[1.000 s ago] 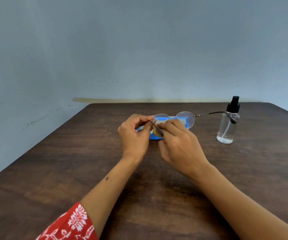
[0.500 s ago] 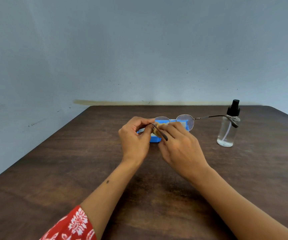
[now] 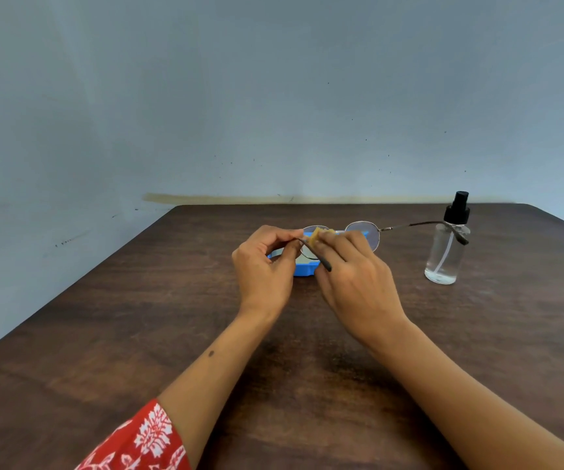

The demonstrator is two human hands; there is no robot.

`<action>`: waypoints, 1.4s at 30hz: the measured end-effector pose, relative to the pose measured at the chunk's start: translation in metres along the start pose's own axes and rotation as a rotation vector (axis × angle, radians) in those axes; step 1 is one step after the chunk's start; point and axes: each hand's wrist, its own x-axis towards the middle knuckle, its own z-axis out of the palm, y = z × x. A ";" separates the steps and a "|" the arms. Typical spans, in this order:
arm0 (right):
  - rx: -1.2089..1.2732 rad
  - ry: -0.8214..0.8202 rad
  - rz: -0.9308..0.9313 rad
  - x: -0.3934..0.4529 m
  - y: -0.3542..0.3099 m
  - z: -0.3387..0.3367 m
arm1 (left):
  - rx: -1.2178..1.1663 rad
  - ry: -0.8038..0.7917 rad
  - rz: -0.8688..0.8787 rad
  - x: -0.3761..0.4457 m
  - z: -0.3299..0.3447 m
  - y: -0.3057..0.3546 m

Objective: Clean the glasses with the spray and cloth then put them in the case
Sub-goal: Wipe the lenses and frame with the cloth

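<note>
Both hands at the frame's centre hide most of the blue case (image 3: 302,268) on the table (image 3: 138,317) and part of the glasses (image 3: 362,232). The left hand (image 3: 263,269) pinches the frame's left end; the right hand (image 3: 355,283) presses a yellow cloth (image 3: 316,236) onto the left lens. The glasses run left-right, one temple reaching right across the upright spray bottle (image 3: 445,256).
</note>
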 end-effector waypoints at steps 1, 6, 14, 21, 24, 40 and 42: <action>-0.002 -0.004 0.016 0.001 0.002 0.000 | 0.015 -0.006 0.009 0.000 0.000 0.000; 0.007 0.006 0.034 0.002 0.001 -0.001 | 0.019 -0.014 0.010 -0.002 0.001 0.000; 0.013 0.043 0.003 0.003 -0.003 -0.001 | -0.005 -0.003 0.024 0.000 0.000 -0.003; 0.041 0.017 0.036 0.003 -0.003 -0.002 | -0.013 -0.001 -0.002 0.000 0.000 -0.003; 0.089 0.016 -0.010 -0.001 -0.010 -0.001 | -0.037 0.023 -0.024 0.001 -0.001 -0.007; 0.086 -0.026 -0.055 0.001 -0.002 -0.001 | -0.016 -0.002 -0.023 0.000 0.001 -0.006; 0.037 -0.002 -0.019 0.003 0.006 -0.001 | 0.000 -0.011 -0.005 -0.001 0.001 -0.003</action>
